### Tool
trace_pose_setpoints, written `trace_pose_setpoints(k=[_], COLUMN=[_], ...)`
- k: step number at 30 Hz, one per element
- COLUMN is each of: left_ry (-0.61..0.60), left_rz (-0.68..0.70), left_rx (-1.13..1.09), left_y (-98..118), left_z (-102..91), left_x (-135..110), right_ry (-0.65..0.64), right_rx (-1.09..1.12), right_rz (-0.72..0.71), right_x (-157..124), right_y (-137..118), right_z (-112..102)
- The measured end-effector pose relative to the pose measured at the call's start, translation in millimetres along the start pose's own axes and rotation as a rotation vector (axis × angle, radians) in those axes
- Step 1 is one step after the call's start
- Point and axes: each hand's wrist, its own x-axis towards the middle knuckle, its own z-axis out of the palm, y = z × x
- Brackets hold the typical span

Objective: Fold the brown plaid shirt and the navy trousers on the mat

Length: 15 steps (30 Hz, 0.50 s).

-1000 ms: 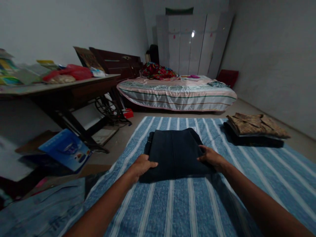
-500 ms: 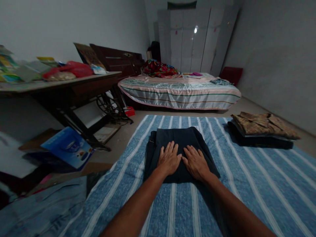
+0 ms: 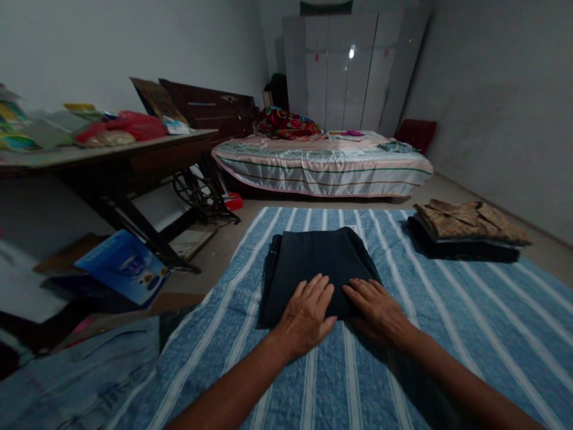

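A folded dark navy garment (image 3: 320, 257) lies on a blue-and-white striped cloth (image 3: 331, 382) in front of me. My left hand (image 3: 307, 313) rests on its near edge, fingers stretched out flat and the thumb pointing right. Over the near right corner lies my right hand (image 3: 378, 307), its fingers extended on the fabric. The right thumb is low by the edge, partly in shadow; whether it is under the cloth I cannot tell. A small pale label shows at the garment's far edge.
On the right sits a stack of folded clothes (image 3: 474, 224), a brown patterned one on top. Light blue denim (image 3: 89, 376) lies at lower left, near a blue box (image 3: 123, 266). A cluttered sewing-machine table (image 3: 170, 143) stands left. Farther back are a bed (image 3: 322, 170) and a wardrobe (image 3: 340, 77).
Both hands have slid from the garment's middle toward me, to its near edge, and the right hand has moved outward. The garment's top looks smoother, and its near right corner sits further in.
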Motion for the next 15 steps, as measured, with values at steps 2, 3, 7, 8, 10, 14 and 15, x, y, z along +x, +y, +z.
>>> trace_pose_setpoints(k=[2, 3, 7, 8, 10, 14, 15], left_ry=[-0.019, -0.022, -0.019, -0.018, -0.019, -0.061, -0.076], left_rz=[0.038, 0.034, -0.053, -0.088, -0.173, -0.389, -0.43], left_rx=[0.034, 0.056, 0.129, 0.142, 0.168, 0.153, 0.117], left_y=[2, 2, 4, 6, 10, 6, 1], left_z=[5.0, 8.4, 16.4, 15.5, 9.8, -14.6, -22.8], left_x=[-13, -17, -18, -15, -6, 21, 30], right_ry=[-0.025, -0.03, -0.058, -0.083, -0.139, -0.126, -0.08], right_rx=[-0.071, -0.106, -0.147, -0.14, -0.134, -0.18, -0.202], right_rz=[-0.035, -0.048, -0.104, -0.107, -0.1, -0.113, -0.103], right_x=[-8, -9, 5, 13, 32, 77, 86], right_y=[9, 12, 16, 16, 15, 17, 17], right_z=[-1, -1, -17, -25, -44, -84, -93])
